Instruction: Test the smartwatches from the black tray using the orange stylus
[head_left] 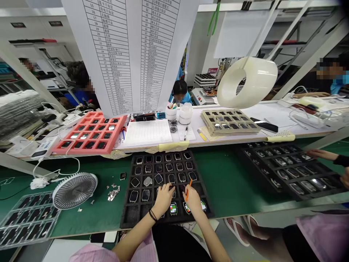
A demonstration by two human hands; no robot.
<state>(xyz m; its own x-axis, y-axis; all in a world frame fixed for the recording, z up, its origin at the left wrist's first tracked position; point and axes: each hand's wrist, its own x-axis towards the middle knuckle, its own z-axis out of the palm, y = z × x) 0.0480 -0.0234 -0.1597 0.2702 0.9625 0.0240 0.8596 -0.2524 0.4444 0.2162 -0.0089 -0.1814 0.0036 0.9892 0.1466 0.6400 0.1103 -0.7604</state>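
Note:
A black foam tray (127,214) of square watch cases lies on the green bench in front of me. My left hand (163,198) rests over its middle, fingers apart and touching the watches there; it holds nothing that I can see. My right hand (193,200) is closed round a thin orange stick (187,194), over the tray's right part. In the nearest row, a watch (173,208) between my hands has a lit screen with coloured blocks. Another lit watch (203,205) shows right of my right hand, which partly covers one more.
Left of the tray are a loose watch (123,176), small scraps (113,193), a grey fan (75,191) and a clear tray (56,220). A red tray (111,145) and a beige tray (209,134) stand on the shelf. A co-worker's hand (321,154) reaches over black trays (275,193) at right.

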